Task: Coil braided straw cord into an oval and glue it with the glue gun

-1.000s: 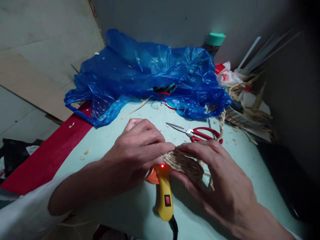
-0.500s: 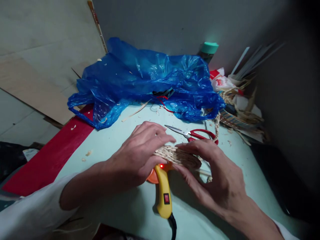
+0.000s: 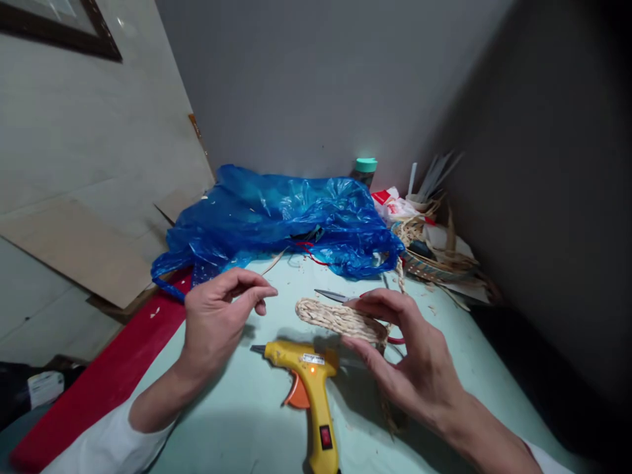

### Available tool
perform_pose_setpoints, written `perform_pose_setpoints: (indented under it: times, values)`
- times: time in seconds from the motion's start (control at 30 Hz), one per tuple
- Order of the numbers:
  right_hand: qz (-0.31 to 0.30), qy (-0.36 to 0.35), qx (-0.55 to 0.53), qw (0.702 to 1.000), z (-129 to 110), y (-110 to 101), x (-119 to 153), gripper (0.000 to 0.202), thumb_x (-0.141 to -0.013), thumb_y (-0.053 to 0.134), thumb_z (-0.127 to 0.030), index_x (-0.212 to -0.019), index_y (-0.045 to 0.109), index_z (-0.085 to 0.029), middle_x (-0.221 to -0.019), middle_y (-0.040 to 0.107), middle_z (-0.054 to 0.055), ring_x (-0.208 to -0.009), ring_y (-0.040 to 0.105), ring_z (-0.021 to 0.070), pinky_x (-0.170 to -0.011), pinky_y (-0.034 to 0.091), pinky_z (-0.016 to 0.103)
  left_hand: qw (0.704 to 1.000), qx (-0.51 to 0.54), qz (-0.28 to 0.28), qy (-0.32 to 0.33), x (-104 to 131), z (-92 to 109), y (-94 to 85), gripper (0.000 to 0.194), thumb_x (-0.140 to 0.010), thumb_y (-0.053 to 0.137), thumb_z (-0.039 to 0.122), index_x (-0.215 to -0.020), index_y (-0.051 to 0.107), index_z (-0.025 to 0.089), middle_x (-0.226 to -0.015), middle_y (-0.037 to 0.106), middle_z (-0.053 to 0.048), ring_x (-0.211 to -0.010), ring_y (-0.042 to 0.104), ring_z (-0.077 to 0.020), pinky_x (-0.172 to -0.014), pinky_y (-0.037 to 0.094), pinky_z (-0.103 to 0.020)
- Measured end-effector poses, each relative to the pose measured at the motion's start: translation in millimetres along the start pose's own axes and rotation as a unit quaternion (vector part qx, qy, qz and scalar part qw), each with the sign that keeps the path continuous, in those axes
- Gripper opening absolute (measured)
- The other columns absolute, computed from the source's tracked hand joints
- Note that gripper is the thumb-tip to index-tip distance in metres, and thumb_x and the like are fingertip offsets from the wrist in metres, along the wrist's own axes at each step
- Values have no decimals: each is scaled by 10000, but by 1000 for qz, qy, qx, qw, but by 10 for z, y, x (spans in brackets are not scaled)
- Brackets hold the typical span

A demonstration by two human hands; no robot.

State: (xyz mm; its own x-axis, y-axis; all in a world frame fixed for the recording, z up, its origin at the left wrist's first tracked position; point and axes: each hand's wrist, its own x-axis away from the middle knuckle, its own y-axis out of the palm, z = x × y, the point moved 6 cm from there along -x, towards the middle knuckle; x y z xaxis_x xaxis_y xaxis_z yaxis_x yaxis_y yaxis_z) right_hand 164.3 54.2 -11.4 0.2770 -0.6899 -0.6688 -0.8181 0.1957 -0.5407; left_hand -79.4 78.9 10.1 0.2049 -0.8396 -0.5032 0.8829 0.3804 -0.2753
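Observation:
My right hand [image 3: 415, 355] grips a flat, oblong braided straw piece [image 3: 336, 318] between thumb and fingers, over the table. Away from it, to the left, my left hand [image 3: 217, 322] is raised with thumb and forefinger pinched together; anything between the tips is too small to make out. A yellow glue gun [image 3: 316, 388] with an orange trigger and a lit indicator lies below the straw piece, its nozzle pointing left. Scissors [image 3: 332, 295] rest behind the straw piece, their red handles partly hidden by my right hand.
A crumpled blue plastic bag [image 3: 276, 217] spreads across the back of the pale green table [image 3: 222, 421]. At the back right are a basket [image 3: 434, 266] of straw scraps and a green-lidded jar [image 3: 365, 170]. A dark flat object [image 3: 513, 355] lies at the right.
My left hand has let go of the straw piece and moved left. The straw piece and glue gun are more exposed. The view has tilted up, showing more wall.

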Motion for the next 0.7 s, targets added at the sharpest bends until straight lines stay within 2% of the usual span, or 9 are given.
perform_pose_setpoints:
  times: [0.13, 0.27, 0.43, 0.6, 0.7]
  values:
    - [-11, -10, -21, 1000, 6, -4, -15, 315, -949, 651, -247, -1199, 461, -214, -1053, 641, 57, -886, 675, 176, -769, 582, 283, 998, 4, -58, -14, 40, 5, 73, 101, -813, 687, 180, -723, 734, 182, -567, 683, 39, -375, 542, -74, -455, 451, -207]
    - [-22, -33, -32, 999, 27, 13, -25, 310, -965, 626, -262, -1218, 456, -203, -1069, 631, 74, -933, 665, 196, -807, 577, 321, 993, -29, -107, 38, 42, 75, 130, 254, -919, 559, 246, -691, 640, 168, -508, 608, 42, -368, 517, -83, -433, 408, -213]
    - [-45, -49, -35, 997, 38, 41, -20, 345, -964, 627, -256, -1246, 443, -181, -1100, 620, 97, -965, 648, 216, -837, 566, 365, 986, -74, -106, 103, 58, 264, 203, 428, -896, 604, 264, -493, 494, 172, -473, 484, 42, -455, 432, -78, -512, 346, -239]
    - [-57, -66, -39, 995, -4, 62, -3, 335, -982, 603, -279, -1249, 431, -171, -1101, 615, 109, -973, 629, 230, -837, 556, 394, 982, -71, -141, 103, 26, 352, 283, 254, -926, 575, 231, -704, 686, 179, -652, 649, 14, -620, 584, -118, -633, 441, -241]
    - [-65, -65, -51, 994, -17, 83, 5, 336, -982, 606, -284, -1245, 426, -179, -1102, 615, 99, -972, 631, 226, -834, 558, 390, 982, -28, -166, 85, 20, 375, 316, 184, -925, 599, 214, -817, 745, 188, -741, 727, 0, -710, 664, -135, -706, 488, -250]
